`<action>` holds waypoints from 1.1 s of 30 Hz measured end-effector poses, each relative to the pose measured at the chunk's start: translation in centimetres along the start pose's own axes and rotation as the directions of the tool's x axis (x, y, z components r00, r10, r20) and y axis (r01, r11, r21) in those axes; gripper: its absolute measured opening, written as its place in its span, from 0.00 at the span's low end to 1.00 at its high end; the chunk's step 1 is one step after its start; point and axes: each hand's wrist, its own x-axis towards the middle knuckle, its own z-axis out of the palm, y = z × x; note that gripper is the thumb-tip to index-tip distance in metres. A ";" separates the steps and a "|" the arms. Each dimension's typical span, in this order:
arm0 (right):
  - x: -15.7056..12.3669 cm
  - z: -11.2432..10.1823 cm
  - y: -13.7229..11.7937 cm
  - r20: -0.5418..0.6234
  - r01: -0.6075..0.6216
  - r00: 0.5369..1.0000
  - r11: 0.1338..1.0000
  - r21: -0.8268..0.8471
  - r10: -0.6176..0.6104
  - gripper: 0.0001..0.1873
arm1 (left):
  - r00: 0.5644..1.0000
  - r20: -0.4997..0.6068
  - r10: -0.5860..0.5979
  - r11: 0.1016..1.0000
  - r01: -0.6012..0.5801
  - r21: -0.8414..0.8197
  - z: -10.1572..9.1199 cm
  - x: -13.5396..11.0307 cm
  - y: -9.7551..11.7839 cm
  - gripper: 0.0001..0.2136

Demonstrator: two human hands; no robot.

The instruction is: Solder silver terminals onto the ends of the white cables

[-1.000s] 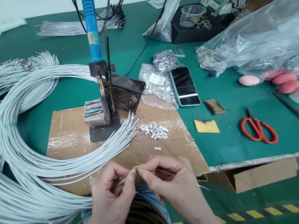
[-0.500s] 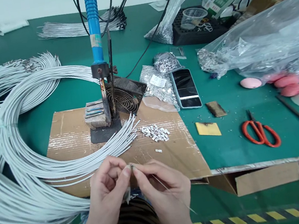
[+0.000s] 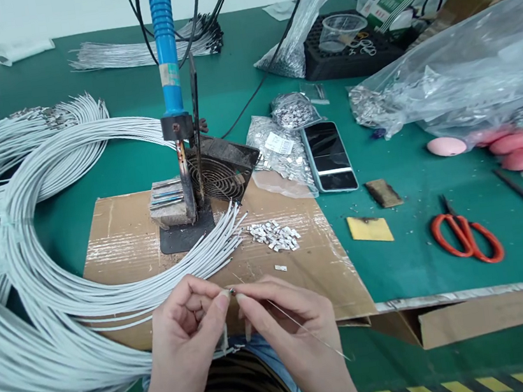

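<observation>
My left hand (image 3: 188, 334) is closed, thumb and forefinger pinching a tiny dark metallic piece (image 3: 232, 292) in front of my body. From the other side, the fingertips of my right hand (image 3: 287, 321) meet at the same piece. A thin silvery wire (image 3: 308, 331) runs through my right hand and sticks out past it at the lower right. Just beyond the hands, a single small white tag-like piece (image 3: 280, 268) lies on the cardboard sheet (image 3: 321, 284), near a pile of similar pieces (image 3: 274, 236). Cut ends of a white cable bundle (image 3: 211, 254) rest left of that pile.
A blue-handled soldering iron (image 3: 166, 54) stands upright in a holder, with a black fan (image 3: 219, 169) behind it. Coiled white cables (image 3: 43, 334) fill the left side. To the right are a phone (image 3: 331, 156), a yellow sponge (image 3: 370, 228), red-handled scissors (image 3: 467, 236) and plastic bags (image 3: 457, 74).
Both hands stay pinched together at the tiny piece, with the fingertips slightly farther apart now. The right hand has shifted slightly right, and the whole view has moved a little.
</observation>
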 end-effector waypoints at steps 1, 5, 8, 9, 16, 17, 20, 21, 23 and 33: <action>0.0 0.1 0.0 -0.002 0.005 1.000 1.000 0.002 -0.005 0.12 | 1.000 -0.010 0.012 1.000 -0.012 0.013 0.0 0.0 -0.1 0.10; 0.2 0.3 0.0 -0.036 0.023 0.999 1.000 0.005 -0.023 0.12 | 0.996 -0.054 0.075 0.994 -0.071 0.083 0.2 -0.1 -0.3 0.08; 0.4 0.5 0.1 -0.067 0.033 0.997 0.999 0.005 -0.032 0.12 | 0.993 -0.064 0.095 0.989 -0.087 0.124 0.3 -0.2 -0.3 0.08; 0.4 0.6 0.0 -0.082 0.037 0.996 0.999 0.000 -0.037 0.11 | 0.994 -0.064 0.089 0.989 -0.080 0.127 0.3 -0.2 -0.3 0.09; -0.6 2.0 0.3 -0.198 0.186 0.955 0.967 -0.177 -0.220 0.12 | 0.998 0.003 -0.070 0.992 0.070 -0.104 0.9 -0.4 -0.3 0.16; -0.9 2.1 0.5 -0.201 0.264 0.927 0.931 -0.250 -0.317 0.15 | 0.996 0.014 -0.084 0.989 0.085 -0.121 0.9 -0.4 -0.2 0.17; -1.1 1.9 0.8 -0.122 0.437 0.837 0.786 -0.437 -0.533 0.25 | 0.994 0.039 -0.102 0.989 0.105 -0.107 0.6 -0.3 0.1 0.17; -1.0 1.6 0.8 -0.086 0.453 0.835 0.768 -0.453 -0.544 0.27 | 0.994 0.040 -0.103 0.990 0.107 -0.091 0.4 -0.3 0.3 0.17; -0.4 0.8 0.5 -0.015 0.440 0.877 0.814 -0.381 -0.481 0.25 | 0.993 0.034 -0.116 0.990 0.119 -0.071 0.0 -0.2 0.6 0.17; 2.0 -2.0 -1.1 0.227 0.068 0.972 0.997 -0.020 -0.062 0.16 | 0.957 0.118 -0.265 0.950 0.280 -0.140 -0.3 -0.2 1.5 0.20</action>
